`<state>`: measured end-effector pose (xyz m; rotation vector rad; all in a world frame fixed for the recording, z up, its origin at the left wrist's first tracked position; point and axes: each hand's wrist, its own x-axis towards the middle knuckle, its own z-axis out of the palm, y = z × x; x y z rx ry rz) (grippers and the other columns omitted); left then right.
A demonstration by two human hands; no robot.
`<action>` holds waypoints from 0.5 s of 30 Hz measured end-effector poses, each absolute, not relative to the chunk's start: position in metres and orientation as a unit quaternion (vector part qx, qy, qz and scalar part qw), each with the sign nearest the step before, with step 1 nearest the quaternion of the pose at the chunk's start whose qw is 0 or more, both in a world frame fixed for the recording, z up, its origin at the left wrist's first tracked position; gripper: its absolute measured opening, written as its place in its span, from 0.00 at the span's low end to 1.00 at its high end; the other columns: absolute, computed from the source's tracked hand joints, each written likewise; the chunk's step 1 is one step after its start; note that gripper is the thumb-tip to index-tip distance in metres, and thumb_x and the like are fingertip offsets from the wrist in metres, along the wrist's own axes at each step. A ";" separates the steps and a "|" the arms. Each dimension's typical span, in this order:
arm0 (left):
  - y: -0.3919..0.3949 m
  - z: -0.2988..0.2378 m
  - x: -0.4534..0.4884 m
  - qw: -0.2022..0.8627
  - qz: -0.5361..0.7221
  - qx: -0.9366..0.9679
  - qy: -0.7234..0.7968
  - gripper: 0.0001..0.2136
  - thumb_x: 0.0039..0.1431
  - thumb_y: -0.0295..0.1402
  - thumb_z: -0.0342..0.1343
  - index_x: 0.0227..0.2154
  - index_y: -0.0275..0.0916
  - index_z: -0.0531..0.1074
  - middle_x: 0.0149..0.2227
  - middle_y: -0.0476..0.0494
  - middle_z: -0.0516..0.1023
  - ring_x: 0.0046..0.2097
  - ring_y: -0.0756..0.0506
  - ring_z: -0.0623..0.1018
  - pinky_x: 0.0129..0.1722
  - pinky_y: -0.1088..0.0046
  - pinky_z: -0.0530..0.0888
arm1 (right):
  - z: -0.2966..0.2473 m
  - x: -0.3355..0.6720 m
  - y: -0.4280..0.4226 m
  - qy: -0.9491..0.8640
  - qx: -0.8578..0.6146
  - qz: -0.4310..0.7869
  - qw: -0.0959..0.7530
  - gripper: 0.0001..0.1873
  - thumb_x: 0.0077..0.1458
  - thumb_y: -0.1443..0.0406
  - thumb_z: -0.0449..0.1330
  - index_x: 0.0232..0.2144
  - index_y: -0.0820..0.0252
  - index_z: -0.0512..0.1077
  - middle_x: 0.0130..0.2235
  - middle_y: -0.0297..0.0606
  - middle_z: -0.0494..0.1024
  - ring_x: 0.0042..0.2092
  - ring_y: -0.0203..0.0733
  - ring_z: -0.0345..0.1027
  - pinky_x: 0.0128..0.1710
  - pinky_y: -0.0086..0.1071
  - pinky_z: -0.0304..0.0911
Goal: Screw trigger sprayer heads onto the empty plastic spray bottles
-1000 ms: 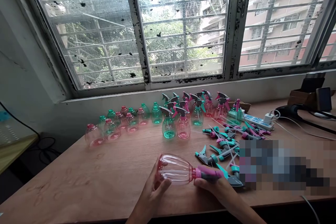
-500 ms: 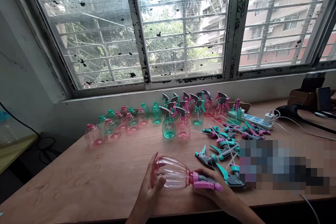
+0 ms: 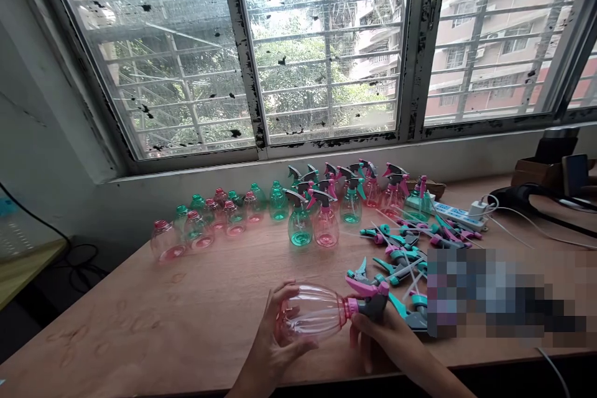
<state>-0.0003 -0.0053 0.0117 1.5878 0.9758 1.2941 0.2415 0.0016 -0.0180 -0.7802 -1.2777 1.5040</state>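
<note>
A clear pink spray bottle (image 3: 314, 311) lies sideways between my hands, a little above the table's front part. Around its base end my left hand (image 3: 280, 333) is closed, thumb below and fingers over the top. At the neck, my right hand (image 3: 380, 329) grips the grey and pink trigger sprayer head (image 3: 373, 301), whose pink trigger points up and to the left. Some of the right fingers are hidden behind the head. Loose trigger sprayer heads (image 3: 401, 258) in teal, pink and grey lie in a heap just beyond my right hand.
Open-necked pink and green bottles (image 3: 200, 230) stand at the back left. Bottles with sprayer heads (image 3: 326, 227) are grouped at the back middle. A power strip (image 3: 457, 216) with white cables lies at the right. The wooden table (image 3: 153, 329) ends below a window. A blurred patch covers the right side.
The sprayer head has turned on the bottle, its trigger swinging from the near side up to the far side. My right hand has shifted its grip. The bottle has moved slightly right.
</note>
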 end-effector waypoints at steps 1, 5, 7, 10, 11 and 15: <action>-0.005 0.011 0.000 0.420 0.514 0.639 0.388 0.29 0.44 0.39 0.74 0.51 0.52 0.73 0.63 0.43 0.61 0.65 0.32 0.63 0.58 0.59 0.70 | -0.016 0.242 0.002 -0.526 -0.324 0.623 0.479 0.33 0.53 0.44 0.65 0.51 0.63 0.72 0.23 0.35 0.81 0.15 0.38 0.72 0.13 0.25 0.58; -0.004 0.003 -0.001 0.388 0.511 0.659 0.393 0.29 0.46 0.39 0.73 0.52 0.55 0.71 0.63 0.44 0.59 0.65 0.32 0.63 0.59 0.58 0.70 | -0.008 0.243 0.001 -0.538 -0.336 0.634 0.444 0.32 0.52 0.39 0.61 0.27 0.64 0.76 0.16 0.34 0.76 0.12 0.37 0.69 0.11 0.23 0.53; -0.003 0.000 -0.002 0.363 0.504 0.675 0.397 0.29 0.47 0.40 0.72 0.53 0.55 0.70 0.63 0.44 0.59 0.65 0.33 0.64 0.59 0.58 0.70 | -0.005 0.243 -0.001 -0.538 -0.339 0.637 0.435 0.33 0.53 0.39 0.60 0.19 0.63 0.73 0.14 0.34 0.74 0.12 0.36 0.68 0.11 0.23 0.51; -0.001 -0.003 -0.002 0.340 0.482 0.702 0.399 0.30 0.48 0.42 0.71 0.55 0.54 0.69 0.64 0.41 0.60 0.64 0.32 0.66 0.58 0.58 0.72 | -0.003 0.241 -0.004 -0.513 -0.356 0.632 0.459 0.28 0.55 0.43 0.62 0.23 0.63 0.73 0.18 0.33 0.76 0.12 0.34 0.68 0.10 0.22 0.49; 0.000 -0.004 -0.003 0.335 0.469 0.713 0.400 0.31 0.49 0.43 0.71 0.57 0.54 0.68 0.65 0.40 0.60 0.64 0.32 0.66 0.58 0.57 0.72 | -0.002 0.241 -0.005 -0.501 -0.361 0.626 0.477 0.26 0.55 0.44 0.63 0.27 0.62 0.74 0.20 0.33 0.78 0.12 0.34 0.68 0.11 0.21 0.50; 0.000 -0.008 -0.003 0.303 0.387 0.762 0.421 0.44 0.54 0.43 0.67 0.68 0.57 0.48 0.71 0.39 0.52 0.70 0.30 0.56 0.66 0.45 0.60 | 0.011 0.249 -0.001 -0.498 -0.349 0.585 0.537 0.20 0.51 0.49 0.69 0.33 0.60 0.75 0.24 0.33 0.79 0.16 0.35 0.69 0.15 0.26 0.61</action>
